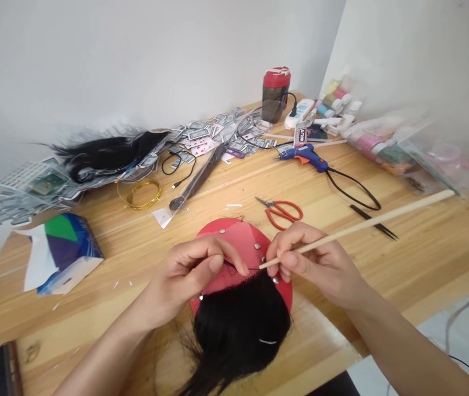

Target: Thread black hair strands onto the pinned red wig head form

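Left hand [188, 275]: curled nearly closed, thumb against bent fingers, pinching a thin dark strand [254, 269] over the red disc.
Right hand [316, 264]: closed around a pale stick [366, 223], thumb along it, tip beside the strand.
Red disc [244, 236]: on the wooden table [143, 297], beneath both hands, metal pins [275, 280] around its edge.
Black hair [242, 319]: spread across the disc's near half, trailing off toward the table's front.
Scissors [286, 212]: orange-handled, just beyond the disc.
Tweezers [374, 222]: black, lying behind the stick.
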`<state>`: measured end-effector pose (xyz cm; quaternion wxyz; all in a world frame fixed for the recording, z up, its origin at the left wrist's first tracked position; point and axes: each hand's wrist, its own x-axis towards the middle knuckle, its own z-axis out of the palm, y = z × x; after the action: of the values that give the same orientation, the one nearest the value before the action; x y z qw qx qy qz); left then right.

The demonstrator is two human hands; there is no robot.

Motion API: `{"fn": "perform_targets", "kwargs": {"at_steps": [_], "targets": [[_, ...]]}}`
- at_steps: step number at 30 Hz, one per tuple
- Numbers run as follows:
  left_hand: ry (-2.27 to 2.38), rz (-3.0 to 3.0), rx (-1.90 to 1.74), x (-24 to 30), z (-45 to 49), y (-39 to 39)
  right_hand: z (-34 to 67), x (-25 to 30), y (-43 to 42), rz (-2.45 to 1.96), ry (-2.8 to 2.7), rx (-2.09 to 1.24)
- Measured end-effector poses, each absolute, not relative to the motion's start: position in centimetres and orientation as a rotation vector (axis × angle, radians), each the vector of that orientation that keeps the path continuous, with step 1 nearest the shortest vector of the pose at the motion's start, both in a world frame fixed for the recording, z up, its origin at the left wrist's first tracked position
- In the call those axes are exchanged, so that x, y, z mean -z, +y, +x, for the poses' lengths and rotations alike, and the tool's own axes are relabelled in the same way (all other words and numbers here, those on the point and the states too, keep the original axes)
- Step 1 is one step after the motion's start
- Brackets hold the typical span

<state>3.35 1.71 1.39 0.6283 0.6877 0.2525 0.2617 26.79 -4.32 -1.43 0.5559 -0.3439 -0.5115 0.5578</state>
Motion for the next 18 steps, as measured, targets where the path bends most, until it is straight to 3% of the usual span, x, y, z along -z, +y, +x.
{"fn": "perform_targets", "kwargs": {"at_steps": [18], "targets": [[0.637,1.760,-0.652,-2.4,4.2,1.2,26.6,2.4,-4.0,-0.700,-0.997,-1.491]]}}
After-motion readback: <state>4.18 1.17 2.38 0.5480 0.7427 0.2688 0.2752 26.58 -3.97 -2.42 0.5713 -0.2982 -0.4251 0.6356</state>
